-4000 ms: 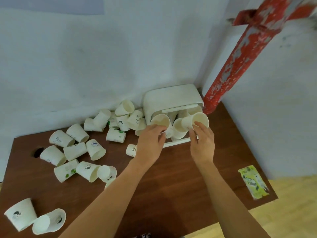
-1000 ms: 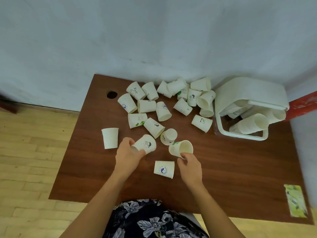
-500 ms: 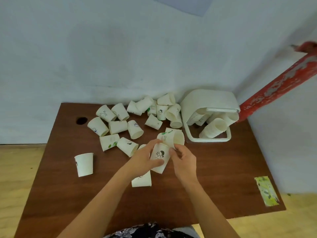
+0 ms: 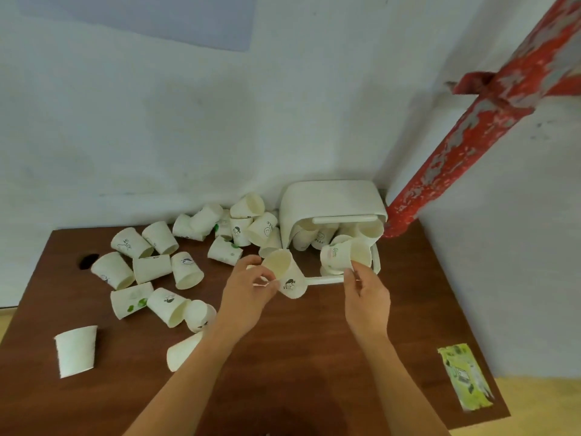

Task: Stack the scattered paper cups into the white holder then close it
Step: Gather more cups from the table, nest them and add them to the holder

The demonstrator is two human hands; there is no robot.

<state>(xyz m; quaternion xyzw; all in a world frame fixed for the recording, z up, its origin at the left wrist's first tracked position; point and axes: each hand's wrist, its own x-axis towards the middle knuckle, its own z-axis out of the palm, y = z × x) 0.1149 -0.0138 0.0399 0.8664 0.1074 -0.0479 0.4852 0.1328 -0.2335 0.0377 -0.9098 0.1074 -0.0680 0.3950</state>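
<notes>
Matt paper cups (image 4: 187,270), smooth white plastic holder (image 4: 330,196), polished wood table (image 4: 314,357), flaking red-painted pipe (image 4: 465,143)

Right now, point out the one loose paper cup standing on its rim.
The plain paper cup alone near the table's front left edge, mouth down; the other loose cups lie on their sides.

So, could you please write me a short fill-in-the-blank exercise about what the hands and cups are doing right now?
1. The left hand grips a paper cup printed with a small ____ figure.
2. The right hand holds its cup in front of the white ____.
3. The lone cup near the table's left edge stands ____ down.
4. The green packet lies near the table's ____ edge.

Missing words: black; holder; upside; right
</notes>
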